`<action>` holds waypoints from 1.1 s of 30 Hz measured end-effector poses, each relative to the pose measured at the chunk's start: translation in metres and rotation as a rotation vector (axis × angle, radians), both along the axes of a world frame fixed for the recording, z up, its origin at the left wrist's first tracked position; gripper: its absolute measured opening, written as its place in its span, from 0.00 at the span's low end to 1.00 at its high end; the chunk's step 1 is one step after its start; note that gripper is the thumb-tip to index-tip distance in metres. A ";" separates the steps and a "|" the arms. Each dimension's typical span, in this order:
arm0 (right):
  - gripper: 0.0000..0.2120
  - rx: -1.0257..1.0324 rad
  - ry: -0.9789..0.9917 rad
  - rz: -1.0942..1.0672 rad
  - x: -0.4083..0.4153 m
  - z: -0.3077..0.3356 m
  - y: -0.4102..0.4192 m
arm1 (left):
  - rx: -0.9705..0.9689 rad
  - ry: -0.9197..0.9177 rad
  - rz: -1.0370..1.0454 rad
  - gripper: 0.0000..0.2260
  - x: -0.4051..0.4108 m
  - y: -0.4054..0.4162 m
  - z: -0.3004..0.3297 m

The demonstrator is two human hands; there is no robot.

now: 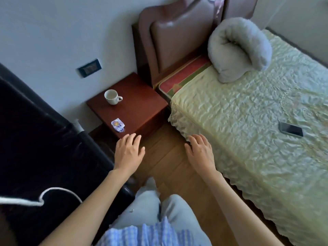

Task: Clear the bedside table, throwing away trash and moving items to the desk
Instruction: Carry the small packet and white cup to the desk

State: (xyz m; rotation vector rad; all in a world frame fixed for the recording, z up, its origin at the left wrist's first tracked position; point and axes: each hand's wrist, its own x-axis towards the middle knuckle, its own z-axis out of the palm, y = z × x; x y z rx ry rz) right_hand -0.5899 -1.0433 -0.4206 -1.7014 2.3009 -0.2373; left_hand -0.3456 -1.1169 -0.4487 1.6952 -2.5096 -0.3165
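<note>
A reddish-brown bedside table (134, 96) stands between the wall and the bed. On its far left part sits a white cup (111, 97), upright, handle to the right. A crumpled white and purple wrapper (118, 125) lies near the table's front corner. My left hand (128, 151) hovers palm down just in front of that corner, fingers apart, a short way from the wrapper and holding nothing. Over the wooden floor beside the bed's edge, my right hand (199, 150) is also spread and empty.
The bed (248, 121) with a pale green cover fills the right side; a dark phone (291, 129) lies on it and a folded grey blanket (239, 48) rests by the headboard. A black surface (44, 139) with a white cable (53, 192) lies to the left.
</note>
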 end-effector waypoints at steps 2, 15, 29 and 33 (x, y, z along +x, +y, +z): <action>0.19 0.008 -0.010 0.051 -0.005 -0.003 -0.038 | 0.025 -0.014 0.051 0.20 0.000 -0.021 -0.001; 0.17 0.030 -0.061 0.514 -0.034 -0.044 -0.265 | 0.097 -0.083 0.468 0.20 -0.023 -0.129 -0.024; 0.22 0.165 -0.064 0.933 -0.016 -0.166 -0.412 | 0.237 0.036 1.011 0.22 -0.046 -0.208 -0.150; 0.19 0.159 -0.088 0.964 0.011 -0.213 -0.429 | 0.271 0.038 1.038 0.24 -0.029 -0.224 -0.209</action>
